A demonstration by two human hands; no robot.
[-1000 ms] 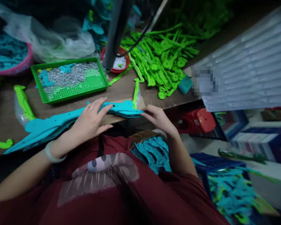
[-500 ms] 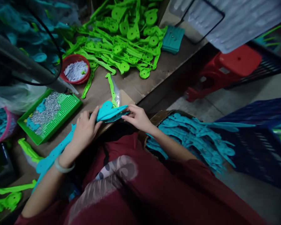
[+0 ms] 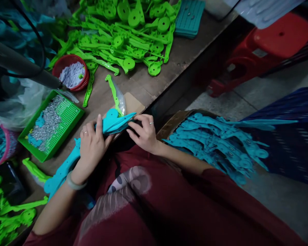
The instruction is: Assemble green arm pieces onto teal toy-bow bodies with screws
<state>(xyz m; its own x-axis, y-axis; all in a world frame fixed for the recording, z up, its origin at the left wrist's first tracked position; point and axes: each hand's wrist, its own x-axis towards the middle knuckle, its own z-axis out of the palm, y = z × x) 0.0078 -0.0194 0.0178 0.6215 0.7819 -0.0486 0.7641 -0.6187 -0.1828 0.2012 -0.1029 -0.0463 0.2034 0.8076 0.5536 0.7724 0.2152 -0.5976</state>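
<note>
A long blue plastic part [image 3: 113, 123] with a round lobe and a pointed end lies slantwise over the table's edge. My left hand [image 3: 93, 141] is closed round its middle, fingers on top and thumb on the near side. At the pointed end, my right hand [image 3: 145, 135] has its fingertips on the part, thumb below and forefinger above. Just beyond, a green plastic part [image 3: 114, 92] with a clear blade-like piece lies by a brown card [image 3: 135, 102]. Under my left forearm more blue plastic [image 3: 60, 176] stretches to the lower left; whether it is the same piece is hidden.
Green parts [image 3: 133, 44] are heaped at the back. A green basket [image 3: 75, 118] of small metal pieces and a red basket [image 3: 86, 80] of pale pieces stand left. Right of me, a carton [image 3: 169, 128] holds blue parts [image 3: 215, 143], with a red stool [image 3: 279, 34] behind.
The view has shifted, so the table's things sit further left and up. My right hand has turned a little at the pointed end; my left hand keeps its hold on the blue part.
</note>
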